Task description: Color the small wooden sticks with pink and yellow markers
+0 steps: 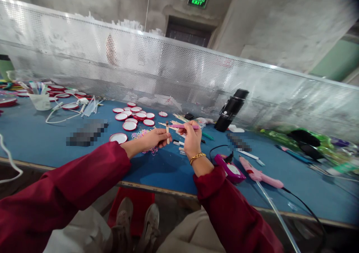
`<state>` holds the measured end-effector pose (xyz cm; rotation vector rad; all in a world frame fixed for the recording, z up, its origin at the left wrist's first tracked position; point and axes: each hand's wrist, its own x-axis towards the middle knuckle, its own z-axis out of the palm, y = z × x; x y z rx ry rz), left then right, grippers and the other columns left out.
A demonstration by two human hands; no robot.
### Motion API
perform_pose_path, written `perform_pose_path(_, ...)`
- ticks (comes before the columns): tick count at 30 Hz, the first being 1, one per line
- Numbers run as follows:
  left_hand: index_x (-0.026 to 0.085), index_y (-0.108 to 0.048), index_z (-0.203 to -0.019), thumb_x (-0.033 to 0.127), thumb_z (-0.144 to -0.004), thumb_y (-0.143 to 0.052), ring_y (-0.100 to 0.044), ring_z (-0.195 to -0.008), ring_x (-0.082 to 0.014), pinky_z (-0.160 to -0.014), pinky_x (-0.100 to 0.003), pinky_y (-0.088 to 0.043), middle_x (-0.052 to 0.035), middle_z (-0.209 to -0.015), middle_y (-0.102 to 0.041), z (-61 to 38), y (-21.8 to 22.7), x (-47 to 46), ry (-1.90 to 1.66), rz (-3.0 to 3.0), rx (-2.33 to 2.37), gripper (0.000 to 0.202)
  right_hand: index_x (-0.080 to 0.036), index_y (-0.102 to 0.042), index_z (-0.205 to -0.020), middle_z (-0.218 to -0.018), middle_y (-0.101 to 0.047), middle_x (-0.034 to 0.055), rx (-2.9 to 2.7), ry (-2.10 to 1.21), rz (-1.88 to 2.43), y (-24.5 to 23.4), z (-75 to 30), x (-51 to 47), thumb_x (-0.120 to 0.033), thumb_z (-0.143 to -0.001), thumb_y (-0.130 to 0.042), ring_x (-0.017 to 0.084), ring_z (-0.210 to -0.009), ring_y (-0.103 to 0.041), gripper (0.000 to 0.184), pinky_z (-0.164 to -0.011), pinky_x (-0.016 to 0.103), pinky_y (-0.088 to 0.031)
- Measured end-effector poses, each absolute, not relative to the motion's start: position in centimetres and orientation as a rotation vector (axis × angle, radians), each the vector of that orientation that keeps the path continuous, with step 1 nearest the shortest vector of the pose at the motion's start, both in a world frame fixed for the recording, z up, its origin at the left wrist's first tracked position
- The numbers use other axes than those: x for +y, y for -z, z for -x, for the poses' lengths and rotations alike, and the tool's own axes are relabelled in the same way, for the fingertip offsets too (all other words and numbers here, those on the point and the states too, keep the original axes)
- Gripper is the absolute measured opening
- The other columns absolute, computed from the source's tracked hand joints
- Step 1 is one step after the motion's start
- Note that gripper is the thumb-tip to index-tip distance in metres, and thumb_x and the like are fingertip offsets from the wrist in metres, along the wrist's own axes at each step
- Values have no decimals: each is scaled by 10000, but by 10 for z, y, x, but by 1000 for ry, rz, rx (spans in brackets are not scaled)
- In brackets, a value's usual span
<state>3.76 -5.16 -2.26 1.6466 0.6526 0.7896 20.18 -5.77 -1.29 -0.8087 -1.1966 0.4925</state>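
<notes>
My left hand (158,137) pinches a small wooden craft stick (167,125) upright, with a dark band near its top. In my right hand (192,139) is a pink pen (178,126), gripped like a writing tool, its tip pointing left toward the stick. Whether the tip touches the wood I cannot tell. Behind my left hand lies a pile of small pastel-coloured loops (140,134), partly hidden by the fingers. Several capped markers (178,143) rest on the table between my hands, and loose thin sticks (181,117) lie farther back.
Red-rimmed white lids (129,125) lie scattered at centre-left. A cup of pens (39,100) stands far left. On the right are a black bottle (231,110), a purple power box (229,168) and a pink glue gun (260,174) with its cord. A perforated metal panel (134,66) borders the back.
</notes>
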Motion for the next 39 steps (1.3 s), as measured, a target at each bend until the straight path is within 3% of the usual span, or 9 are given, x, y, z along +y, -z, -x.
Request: perform_pose_path(39, 154, -571, -792, 473, -860, -499, -438, -477, -64, -467, -197, -345, 27, -582, -489, -37, 24, -51, -770, -1702, 626, 335, -203, -498, -647, -535, -576, -35, -1244, -529, 822, 10, -200, -61, -291, -797, -536, 107, -510, -519, 177, -542, 253, -420)
